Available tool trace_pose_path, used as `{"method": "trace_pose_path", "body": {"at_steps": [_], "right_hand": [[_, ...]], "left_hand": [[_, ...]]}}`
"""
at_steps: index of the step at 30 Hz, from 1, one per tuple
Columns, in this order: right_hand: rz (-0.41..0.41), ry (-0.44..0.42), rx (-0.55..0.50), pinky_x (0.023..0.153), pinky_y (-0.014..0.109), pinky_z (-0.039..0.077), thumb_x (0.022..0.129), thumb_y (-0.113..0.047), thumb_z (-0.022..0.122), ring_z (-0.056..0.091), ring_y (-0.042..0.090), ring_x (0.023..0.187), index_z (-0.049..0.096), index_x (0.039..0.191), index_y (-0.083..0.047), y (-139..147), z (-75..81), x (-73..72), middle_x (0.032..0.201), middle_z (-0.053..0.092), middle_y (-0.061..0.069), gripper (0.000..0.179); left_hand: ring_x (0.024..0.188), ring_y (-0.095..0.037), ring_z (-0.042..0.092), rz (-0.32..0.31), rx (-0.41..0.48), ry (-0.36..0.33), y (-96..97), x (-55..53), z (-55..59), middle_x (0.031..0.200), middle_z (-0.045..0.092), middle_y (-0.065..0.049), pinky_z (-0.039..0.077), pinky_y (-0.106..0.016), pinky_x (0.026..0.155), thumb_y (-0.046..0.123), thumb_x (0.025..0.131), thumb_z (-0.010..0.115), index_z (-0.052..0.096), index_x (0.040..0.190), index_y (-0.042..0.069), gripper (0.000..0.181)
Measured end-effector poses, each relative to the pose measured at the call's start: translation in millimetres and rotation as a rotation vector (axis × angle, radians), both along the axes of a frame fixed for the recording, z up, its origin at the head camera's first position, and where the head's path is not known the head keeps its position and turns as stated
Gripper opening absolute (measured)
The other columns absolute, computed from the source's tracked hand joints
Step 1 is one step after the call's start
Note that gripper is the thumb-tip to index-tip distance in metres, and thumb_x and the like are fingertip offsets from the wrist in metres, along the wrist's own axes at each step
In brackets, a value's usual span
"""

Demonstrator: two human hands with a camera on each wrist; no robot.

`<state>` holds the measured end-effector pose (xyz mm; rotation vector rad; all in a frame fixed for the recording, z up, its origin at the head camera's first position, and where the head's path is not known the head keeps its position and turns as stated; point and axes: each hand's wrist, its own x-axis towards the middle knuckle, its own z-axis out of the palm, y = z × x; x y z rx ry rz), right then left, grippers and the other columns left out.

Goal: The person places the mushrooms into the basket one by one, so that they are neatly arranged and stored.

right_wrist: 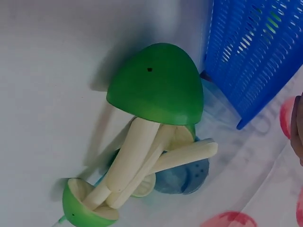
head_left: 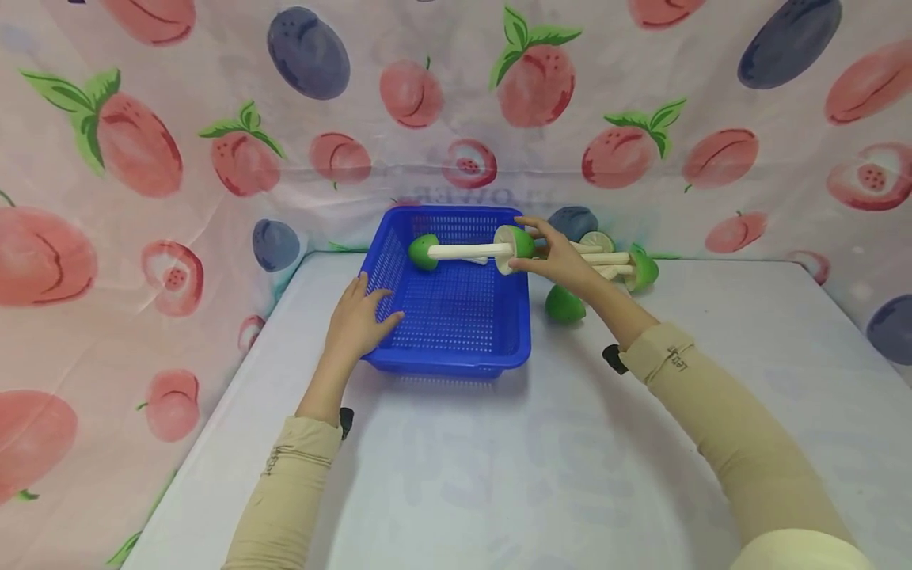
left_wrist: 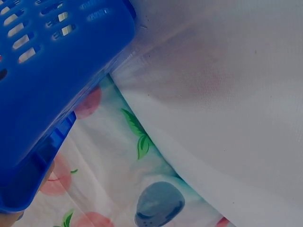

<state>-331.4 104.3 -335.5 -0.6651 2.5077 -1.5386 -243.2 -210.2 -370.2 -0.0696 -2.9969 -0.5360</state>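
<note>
My right hand (head_left: 559, 253) grips a green half-lime (head_left: 526, 244) with a pale cut face, above the right rim of a blue plastic basket (head_left: 516, 336). A cream stick (head_left: 470, 251) stretches left from its cut face to a green half-round piece (head_left: 424, 252) over the basket; I cannot tell if all are joined. My left hand (head_left: 356, 321) rests over the basket's left rim, its fingers spread. In the left wrist view, the basket wall (left_wrist: 71, 71) hides most of that hand. Fingers (right_wrist: 297, 130) of my right hand show only at the right wrist view's edge.
Right of the basket lies a heap of cream sticks (head_left: 606, 259) with a green half-round piece (head_left: 644, 267) and a lime slice (head_left: 597, 241). Another green piece (head_left: 565, 304) sits nearer. White cloth (head_left: 570, 475) covers the table; a fruit-print sheet (head_left: 463, 95) hangs behind.
</note>
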Motion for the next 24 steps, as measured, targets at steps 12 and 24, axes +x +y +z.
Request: {"method": "trace_pose_path", "body": {"at_steps": [12, 24], "right_hand": [[0.105, 0.142, 0.224, 0.089, 0.044, 0.052, 0.08, -0.015, 0.074, 0.054, 0.033, 0.106, 0.043, 0.136, -0.005, -21.0, -1.6, -11.3, 0.125, 0.049, 0.021, 0.064], [0.145, 0.259, 0.362, 0.077, 0.042, 0.051, 0.076, -0.015, 0.078, 0.052, 0.034, 0.103, 0.042, 0.128, 0.0, -40.1, -8.0, -15.7, 0.121, 0.051, 0.024, 0.065]], "left_hand": [[0.144, -0.04, 0.014, 0.007, 0.007, -0.004, -1.5, -0.5, -2.2, 0.154, 0.018, -0.027, 0.019, -0.056, 0.115, 0.04, 0.091, 0.058, 0.05, 0.134, 0.004, 0.057], [0.144, -0.041, 0.014, 0.006, 0.004, -0.017, -1.1, -0.2, 2.2, 0.154, 0.018, -0.027, 0.019, -0.056, 0.116, 0.04, 0.091, 0.058, 0.05, 0.134, 0.003, 0.057]]}}
